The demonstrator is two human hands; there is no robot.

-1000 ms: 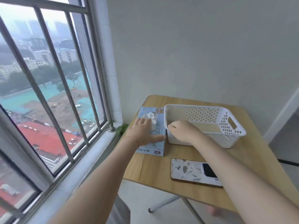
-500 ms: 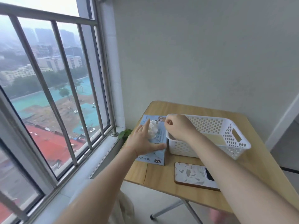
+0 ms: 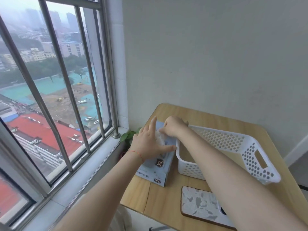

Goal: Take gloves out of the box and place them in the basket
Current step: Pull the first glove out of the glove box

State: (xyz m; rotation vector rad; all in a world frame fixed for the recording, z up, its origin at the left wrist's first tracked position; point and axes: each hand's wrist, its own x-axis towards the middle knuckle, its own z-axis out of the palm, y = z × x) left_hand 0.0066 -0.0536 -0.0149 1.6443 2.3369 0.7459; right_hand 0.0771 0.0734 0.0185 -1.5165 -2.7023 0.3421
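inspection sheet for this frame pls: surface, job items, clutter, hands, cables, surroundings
Surface: wooden table, box, basket and phone on it.
Job's things: glove box marked XL, beside white basket; white glove pokes from the box; no glove seen in the basket.
Clutter: phone near the front edge.
Hands: left hand presses on the box; right hand pinches the glove.
Cables: nothing seen.
Surroundings: barred window, plain wall, green plant.

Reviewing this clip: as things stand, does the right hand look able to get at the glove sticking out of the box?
Probably yes. The right hand is already at the white glove poking from the box, fingers apparently pinching it. The left hand rests flat on the box beside the opening, not over it, leaving the way free.
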